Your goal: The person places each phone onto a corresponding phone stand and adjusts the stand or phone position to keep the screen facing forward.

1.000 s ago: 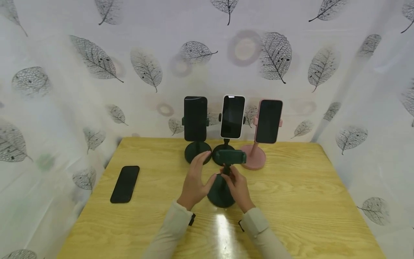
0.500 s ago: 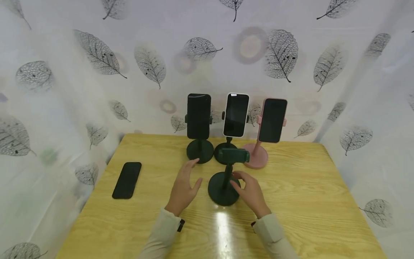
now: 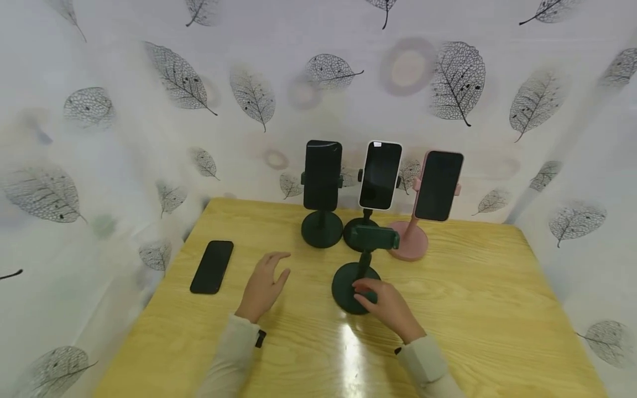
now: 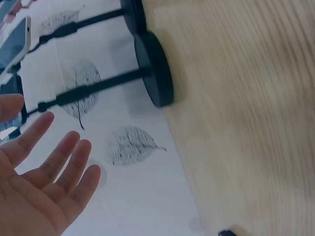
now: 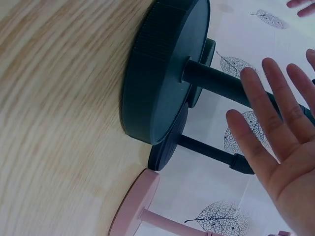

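A dark green phone stand (image 3: 343, 290) stands nearest me on the table, its holder (image 3: 375, 237) carrying no phone. Beside its post my right hand (image 3: 390, 307) hovers over the round base, thumb and fingers apart and holding nothing. The right wrist view has that hand (image 5: 290, 152) with fingers extended near the post (image 5: 216, 78). To the left, my left hand (image 3: 261, 287) is over the table with relaxed, spread fingers, between the stand and a black phone (image 3: 212, 267) lying flat. Its palm (image 4: 29, 196) faces up in the left wrist view, holding nothing.
Behind, three stands in a row hold phones: a dark one (image 3: 322, 177) on a green stand, a white-rimmed one (image 3: 380, 176) on a black stand, and another (image 3: 439, 185) on a pink stand. A leaf-patterned sheet (image 3: 249, 171) encloses the wooden table (image 3: 473, 298).
My right hand has let go of the front stand's post and drawn down beside it. My left hand has moved away leftward, toward the flat phone. The head view has shifted slightly.
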Motion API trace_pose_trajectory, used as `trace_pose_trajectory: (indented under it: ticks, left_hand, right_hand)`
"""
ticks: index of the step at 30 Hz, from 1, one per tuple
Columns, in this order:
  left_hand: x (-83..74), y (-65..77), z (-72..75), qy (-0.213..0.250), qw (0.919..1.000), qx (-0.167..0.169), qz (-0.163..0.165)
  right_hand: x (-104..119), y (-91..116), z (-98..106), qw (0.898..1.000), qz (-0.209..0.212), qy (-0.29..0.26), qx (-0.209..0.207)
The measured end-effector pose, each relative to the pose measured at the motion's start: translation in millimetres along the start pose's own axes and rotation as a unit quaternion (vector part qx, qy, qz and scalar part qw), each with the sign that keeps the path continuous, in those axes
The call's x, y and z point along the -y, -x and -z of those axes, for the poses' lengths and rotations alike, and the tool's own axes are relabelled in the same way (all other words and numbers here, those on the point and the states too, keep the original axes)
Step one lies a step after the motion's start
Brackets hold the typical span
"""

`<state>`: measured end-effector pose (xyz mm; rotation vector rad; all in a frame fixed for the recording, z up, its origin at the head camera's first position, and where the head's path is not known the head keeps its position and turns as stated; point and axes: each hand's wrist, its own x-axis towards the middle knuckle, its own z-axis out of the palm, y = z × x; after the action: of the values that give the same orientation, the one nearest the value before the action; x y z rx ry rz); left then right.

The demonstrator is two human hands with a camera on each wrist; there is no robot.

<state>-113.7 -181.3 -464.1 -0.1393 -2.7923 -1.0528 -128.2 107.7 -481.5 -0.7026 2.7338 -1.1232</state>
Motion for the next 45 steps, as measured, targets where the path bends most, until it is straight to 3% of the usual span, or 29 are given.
trace_pose_trajectory:
  ticks: [6, 11, 17, 22, 27, 32, 37, 45]
  left_hand:
    - [24.9, -0.3, 21.0, -0.032, 0.9987, -0.025, 0.03]
    - [52.7, -0.7, 43.2, -0.081, 0.9941, -0.029, 0.066]
    - [92.4, -12.2, 69.2, -0.132, 0.9817, 0.008, 0.137]
    - [123.0, -24.4, 84.0, -0.136, 0.9648, 0.057, 0.218]
    - [144.6, -32.3, 83.2, -0.136, 0.9468, 0.105, 0.272]
    - [157.7, -36.8, 77.4, -0.125, 0.9384, 0.128, 0.296]
    - [170.1, -39.7, 71.9, -0.126, 0.9316, 0.156, 0.303]
    - [161.8, -47.4, 66.5, -0.172, 0.9252, 0.19, 0.279]
  right_hand:
    - [-1, -3, 0, 0.998, 0.061, -0.005, -0.021]
    - [3, -5, -4, 0.997, 0.076, -0.022, -0.009]
    - [8, -4, -6, 0.997, 0.07, -0.036, 0.01]
    - [10, -6, -7, 0.996, 0.08, -0.04, 0.015]
    - [12, -7, -8, 0.996, 0.08, -0.042, 0.017]
    - [12, -7, -8, 0.996, 0.076, -0.048, 0.015]
    - [10, -8, -8, 0.995, 0.079, -0.05, 0.021]
    - [8, -8, -8, 0.996, 0.069, -0.053, 0.021]
